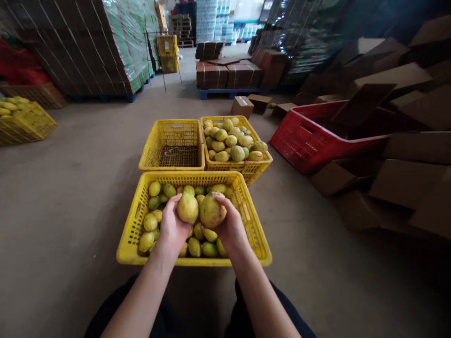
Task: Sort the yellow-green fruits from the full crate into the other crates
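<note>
Above the near yellow crate (pixel 254 225), I hold two lemons side by side. My left hand (pixel 173 225) is closed round a smooth yellow-green lemon (pixel 188 208). A larger lemon (pixel 212 211) with brown blotches on its skin rests in my right hand (pixel 230 225), the thumb over its top. The two fruits are almost touching. Under my hands, several yellow and green lemons (pixel 194 247) lie loose in the crate; my hands and wrists hide some of them.
Behind stand an open yellow crate (pixel 148 148) with string-like scraps on its floor and another crate (pixel 259 168) heaped with blotchy lemons (pixel 230 141). At right, a red crate (pixel 303 141) adjoins piled cardboard boxes (pixel 412 183). Farther back are a loaded blue pallet (pixel 232 93) and wrapped stacks (pixel 88 47).
</note>
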The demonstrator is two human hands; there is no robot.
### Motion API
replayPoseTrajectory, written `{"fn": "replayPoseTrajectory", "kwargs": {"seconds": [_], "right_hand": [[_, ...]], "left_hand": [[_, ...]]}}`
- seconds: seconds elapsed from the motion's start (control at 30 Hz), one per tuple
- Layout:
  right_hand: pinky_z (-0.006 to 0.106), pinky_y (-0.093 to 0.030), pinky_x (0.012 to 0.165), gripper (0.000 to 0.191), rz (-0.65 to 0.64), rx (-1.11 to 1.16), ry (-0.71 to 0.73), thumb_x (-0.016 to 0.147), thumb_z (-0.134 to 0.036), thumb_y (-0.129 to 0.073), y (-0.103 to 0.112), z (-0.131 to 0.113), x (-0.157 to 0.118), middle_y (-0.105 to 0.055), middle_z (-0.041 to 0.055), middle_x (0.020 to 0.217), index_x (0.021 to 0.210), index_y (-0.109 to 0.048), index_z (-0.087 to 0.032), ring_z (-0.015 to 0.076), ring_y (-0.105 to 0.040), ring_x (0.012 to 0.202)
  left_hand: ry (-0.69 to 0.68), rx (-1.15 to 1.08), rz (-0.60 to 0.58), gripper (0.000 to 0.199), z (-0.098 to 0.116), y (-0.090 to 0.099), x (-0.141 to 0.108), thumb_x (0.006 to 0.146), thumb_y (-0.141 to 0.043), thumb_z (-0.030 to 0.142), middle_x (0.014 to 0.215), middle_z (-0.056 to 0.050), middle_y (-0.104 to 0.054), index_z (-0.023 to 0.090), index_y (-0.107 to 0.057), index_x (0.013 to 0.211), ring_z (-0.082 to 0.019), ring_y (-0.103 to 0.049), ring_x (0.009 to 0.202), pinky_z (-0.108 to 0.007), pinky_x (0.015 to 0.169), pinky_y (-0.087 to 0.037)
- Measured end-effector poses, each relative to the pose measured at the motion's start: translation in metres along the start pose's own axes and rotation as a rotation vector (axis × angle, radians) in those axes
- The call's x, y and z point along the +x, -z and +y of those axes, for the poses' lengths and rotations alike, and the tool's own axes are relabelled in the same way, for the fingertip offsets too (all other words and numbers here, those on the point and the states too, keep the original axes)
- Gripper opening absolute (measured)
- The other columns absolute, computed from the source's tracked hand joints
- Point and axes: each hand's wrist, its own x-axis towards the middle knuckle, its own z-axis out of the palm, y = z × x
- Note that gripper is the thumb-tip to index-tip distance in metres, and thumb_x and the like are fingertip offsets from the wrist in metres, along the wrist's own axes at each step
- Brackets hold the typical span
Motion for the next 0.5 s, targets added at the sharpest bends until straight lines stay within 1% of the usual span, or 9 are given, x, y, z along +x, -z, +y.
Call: {"fn": "replayPoseTrajectory", "kwargs": {"seconds": [0.07, 0.17, 0.23, 0.33, 0.5], "right_hand": [[0.023, -0.044, 0.033, 0.029, -0.006, -0.029, -0.062, 0.072, -0.042, -0.074, -0.002, -0.003, -0.0002, -0.074, 0.0025, 0.078, 0.089, -0.066, -0.02, 0.0164, -0.063, 0.049], [0.022, -0.034, 0.026, 0.035, -0.067, -0.023, -0.112, 0.074, -0.051, -0.071, -0.0043, -0.0067, 0.0012, -0.07, 0.0038, 0.063, 0.079, -0.066, -0.017, 0.0147, -0.056, 0.038], [0.023, -0.036, 0.028, 0.036, -0.085, 0.023, -0.15, 0.077, -0.052, -0.068, -0.0042, -0.0074, 0.0032, -0.07, 0.0046, 0.061, 0.077, -0.067, -0.016, 0.0152, -0.056, 0.038], [0.025, -0.044, 0.033, 0.036, -0.067, 0.075, -0.198, 0.081, -0.051, -0.064, -0.0024, -0.0066, 0.0061, -0.073, 0.0066, 0.066, 0.081, -0.069, -0.015, 0.017, -0.06, 0.042], [0.026, -0.048, 0.038, 0.038, -0.034, 0.126, -0.235, 0.084, -0.052, -0.061, -0.0022, -0.0053, 0.0074, -0.076, 0.0083, 0.074, 0.086, -0.071, -0.015, 0.0179, -0.064, 0.047]], "left_hand": [[0.022, -0.03, -0.015, 0.021, 0.0011, 0.0012, 0.0036, 0.09, -0.055, 0.026, 0.083, -0.007, -0.071, 0.014, -0.067, 0.103, -0.019, -0.068, 0.072, -0.032, 0.074, -0.059], [0.047, -0.051, -0.071, 0.027, 0.0029, 0.0033, 0.008, 0.094, -0.051, 0.028, 0.088, -0.007, -0.072, 0.016, -0.065, 0.113, -0.018, -0.068, 0.069, -0.028, 0.063, -0.058], [0.043, -0.05, -0.114, 0.029, 0.004, 0.0049, 0.009, 0.097, -0.047, 0.028, 0.092, -0.007, -0.072, 0.018, -0.065, 0.117, -0.016, -0.068, 0.067, -0.026, 0.059, -0.057], [0.037, -0.059, -0.153, 0.027, 0.0047, 0.0074, 0.0089, 0.097, -0.046, 0.027, 0.094, -0.005, -0.073, 0.02, -0.065, 0.115, -0.018, -0.07, 0.072, -0.028, 0.062, -0.059], [0.012, -0.078, -0.112, 0.018, 0.0051, 0.0084, 0.0066, 0.094, -0.054, 0.03, 0.093, -0.004, -0.074, 0.022, -0.068, 0.102, -0.018, -0.071, 0.078, -0.03, 0.072, -0.061]]}}
